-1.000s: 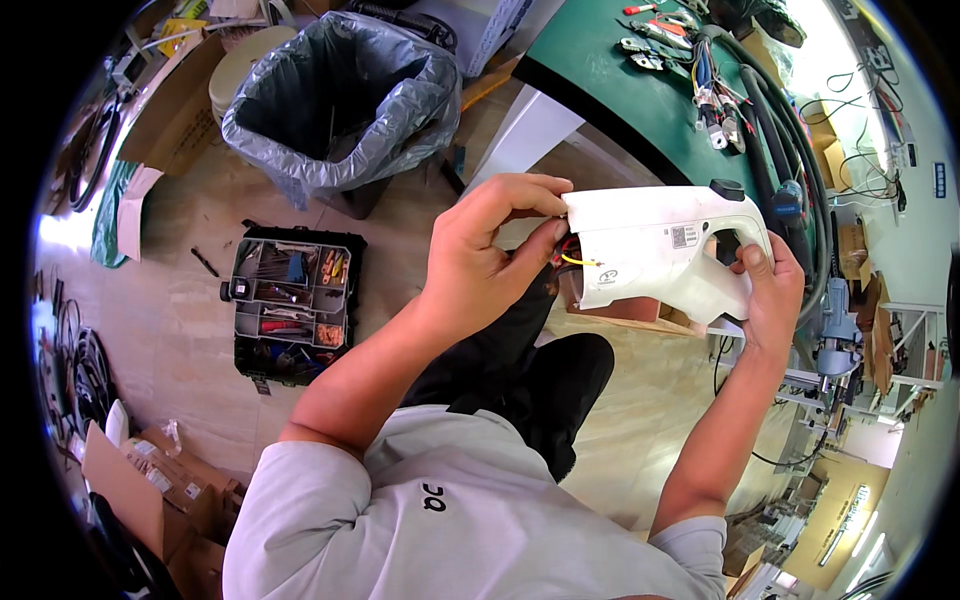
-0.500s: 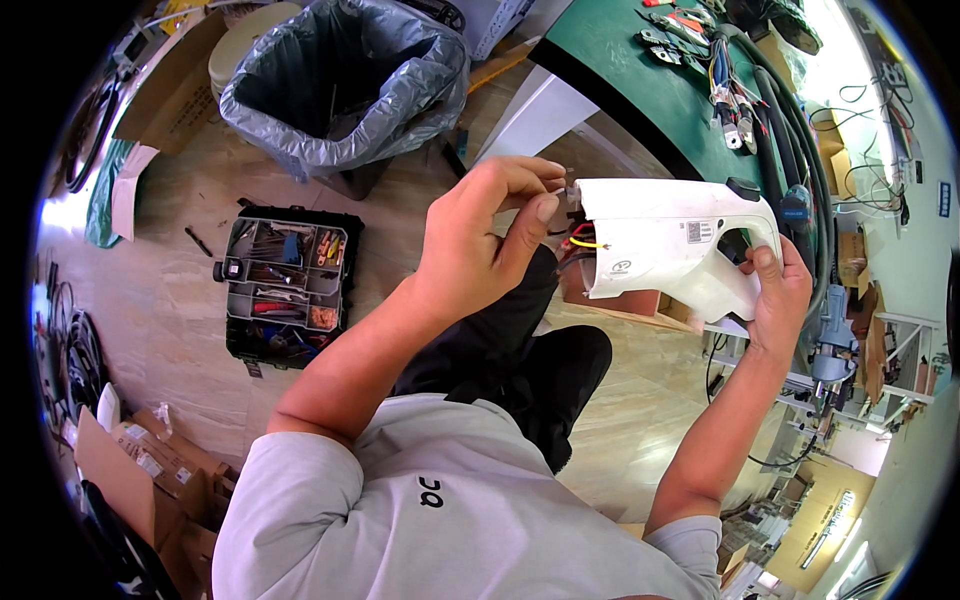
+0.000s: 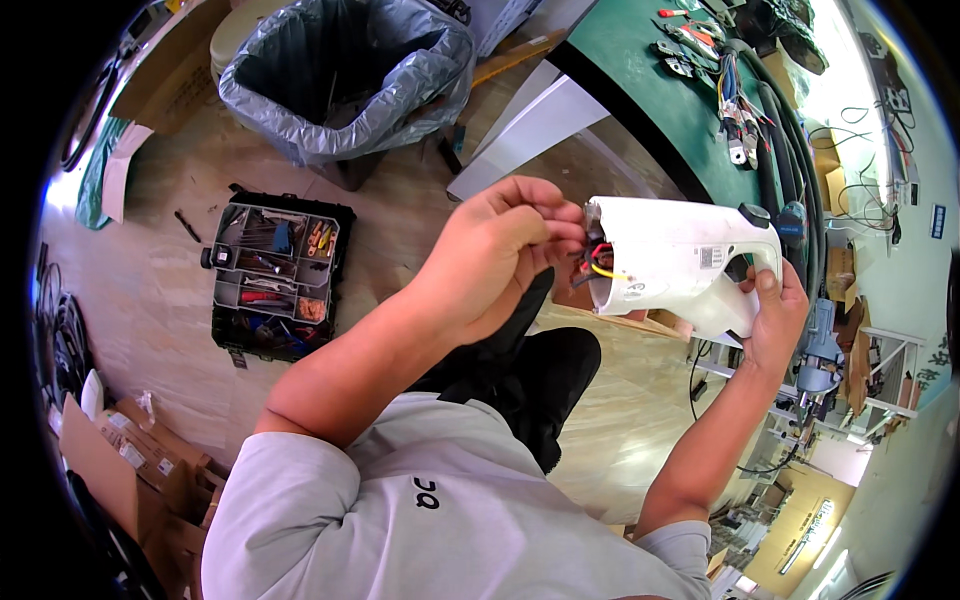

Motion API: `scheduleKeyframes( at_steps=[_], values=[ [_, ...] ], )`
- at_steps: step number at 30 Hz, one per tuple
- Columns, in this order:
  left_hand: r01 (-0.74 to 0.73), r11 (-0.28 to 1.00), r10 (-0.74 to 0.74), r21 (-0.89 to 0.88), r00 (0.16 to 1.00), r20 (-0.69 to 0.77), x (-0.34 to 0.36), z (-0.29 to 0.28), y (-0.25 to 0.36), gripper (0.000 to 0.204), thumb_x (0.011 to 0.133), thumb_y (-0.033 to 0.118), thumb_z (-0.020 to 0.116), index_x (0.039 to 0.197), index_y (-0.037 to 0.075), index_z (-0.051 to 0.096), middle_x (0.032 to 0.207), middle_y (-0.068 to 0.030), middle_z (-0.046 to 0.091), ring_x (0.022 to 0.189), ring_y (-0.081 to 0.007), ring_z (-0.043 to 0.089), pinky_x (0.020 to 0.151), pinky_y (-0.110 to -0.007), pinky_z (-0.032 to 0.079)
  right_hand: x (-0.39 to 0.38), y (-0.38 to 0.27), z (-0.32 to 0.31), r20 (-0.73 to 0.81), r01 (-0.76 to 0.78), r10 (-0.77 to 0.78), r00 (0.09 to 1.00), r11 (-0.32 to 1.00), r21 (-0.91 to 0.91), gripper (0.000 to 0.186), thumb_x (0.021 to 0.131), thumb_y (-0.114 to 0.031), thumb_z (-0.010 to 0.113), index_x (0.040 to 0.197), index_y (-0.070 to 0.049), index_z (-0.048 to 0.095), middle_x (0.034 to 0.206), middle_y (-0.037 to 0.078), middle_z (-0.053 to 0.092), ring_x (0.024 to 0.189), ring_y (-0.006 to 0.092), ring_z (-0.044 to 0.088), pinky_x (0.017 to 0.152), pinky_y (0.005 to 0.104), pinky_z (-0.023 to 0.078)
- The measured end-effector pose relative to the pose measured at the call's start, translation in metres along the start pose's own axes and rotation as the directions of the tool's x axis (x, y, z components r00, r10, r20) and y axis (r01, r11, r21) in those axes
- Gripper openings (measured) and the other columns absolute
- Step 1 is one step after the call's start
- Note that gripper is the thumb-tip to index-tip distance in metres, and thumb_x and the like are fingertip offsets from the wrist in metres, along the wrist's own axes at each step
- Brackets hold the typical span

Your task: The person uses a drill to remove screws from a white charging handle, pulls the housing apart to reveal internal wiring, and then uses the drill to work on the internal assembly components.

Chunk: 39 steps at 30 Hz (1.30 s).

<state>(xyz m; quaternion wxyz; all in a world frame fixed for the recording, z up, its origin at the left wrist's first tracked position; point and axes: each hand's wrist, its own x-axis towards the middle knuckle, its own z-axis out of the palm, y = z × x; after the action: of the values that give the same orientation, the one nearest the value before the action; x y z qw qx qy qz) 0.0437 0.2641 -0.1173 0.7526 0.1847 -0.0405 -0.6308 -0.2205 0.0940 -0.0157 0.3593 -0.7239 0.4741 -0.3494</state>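
A white charging gun (image 3: 662,235), pistol-shaped with a black button on top, is held sideways in front of me. My right hand (image 3: 773,318) grips its handle, with the thumb on the near side. The wide end of the shell is open and faces left, and red, yellow and dark wires (image 3: 604,268) stick out there. My left hand (image 3: 500,252) is right at this opening, its fingers curled together and the tips beside the wires. What they pinch, if anything, is hidden by the fingers.
A green-topped table (image 3: 625,45) at the upper right bears pliers (image 3: 685,50), lugged wires (image 3: 738,120) and thick black cables (image 3: 785,150). On the floor to the left sit an open toolbox (image 3: 280,275) and a lined bin (image 3: 345,140). Cardboard boxes (image 3: 145,450) stand lower left.
The charging gun and my right hand have shifted slightly down. My left hand has turned, its fingers curling in more tightly by the opening. The surroundings have shifted slightly with the view.
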Motion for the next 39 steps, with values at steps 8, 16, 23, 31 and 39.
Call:
scheduleKeyframes(
  at_steps=[8, 16, 23, 31, 39],
  values=[
    [-0.092, 0.980, 0.077, 0.177, 0.993, 0.092, -0.021, -0.002, -0.022, 0.017, 0.095, 0.006, 0.056, 0.111, 0.001, 0.054, 0.100, -0.0056, 0.059, 0.090, -0.0111, 0.057, 0.079, -0.027, 0.048, -0.022, 0.019, -0.012, -0.019, 0.128, -0.127, 0.992, 0.991, 0.025, 0.062, 0.074, -0.038, 0.082, 0.111, 0.008, 0.060, 0.085, 0.007, 0.067, 0.075, 0.0134, 0.064, 0.073, 0.0282, 0.054],
    [-0.602, 0.483, 0.453, 0.636, 0.793, 0.407, -0.009, -0.028, -0.034, 0.026, 0.081, -0.008, 0.067, 0.104, -0.001, 0.057, 0.094, -0.0100, 0.062, 0.085, -0.0170, 0.063, 0.071, -0.027, 0.052, -0.031, 0.022, -0.013, -0.019, 0.138, -0.138, 0.990, 0.990, -0.001, 0.062, 0.076, -0.037, 0.081, 0.113, 0.009, 0.060, 0.086, 0.009, 0.068, 0.077, 0.0134, 0.064, 0.076, 0.0282, 0.052],
    [-0.831, -0.033, 0.563, 0.556, 0.444, 0.697, 0.016, -0.037, -0.029, 0.037, 0.068, -0.007, 0.075, 0.100, 0.000, 0.057, 0.092, -0.0127, 0.061, 0.082, -0.0299, 0.062, 0.068, -0.035, 0.052, -0.029, 0.020, -0.011, -0.019, 0.111, -0.111, 0.994, 0.994, 0.014, 0.058, 0.076, -0.029, 0.080, 0.115, 0.008, 0.059, 0.085, 0.009, 0.068, 0.077, 0.0135, 0.064, 0.076, 0.0275, 0.052],
    [-0.828, -0.225, 0.527, 0.513, 0.340, 0.779, 0.028, -0.046, -0.028, 0.043, 0.063, -0.007, 0.075, 0.100, 0.001, 0.055, 0.092, -0.0127, 0.060, 0.080, -0.0294, 0.061, 0.065, -0.035, 0.051, -0.027, 0.018, -0.007, -0.031, 0.063, -0.062, 0.998, 0.997, 0.051, 0.060, 0.073, -0.026, 0.083, 0.116, 0.008, 0.059, 0.089, 0.009, 0.068, 0.077, 0.0141, 0.065, 0.076, 0.0270, 0.053],
    [-0.803, -0.309, 0.510, 0.510, 0.312, 0.801, 0.039, -0.048, -0.030, 0.045, 0.062, -0.011, 0.071, 0.102, 0.000, 0.052, 0.088, -0.0141, 0.059, 0.071, -0.0303, 0.059, 0.058, -0.037, 0.049, -0.025, 0.016, -0.005, -0.061, 0.003, -0.003, 0.998, 1.000, 0.013, 0.064, 0.068, -0.029, 0.087, 0.114, 0.006, 0.061, 0.095, 0.008, 0.067, 0.082, 0.0137, 0.064, 0.077, 0.0256, 0.051]
  ],
)
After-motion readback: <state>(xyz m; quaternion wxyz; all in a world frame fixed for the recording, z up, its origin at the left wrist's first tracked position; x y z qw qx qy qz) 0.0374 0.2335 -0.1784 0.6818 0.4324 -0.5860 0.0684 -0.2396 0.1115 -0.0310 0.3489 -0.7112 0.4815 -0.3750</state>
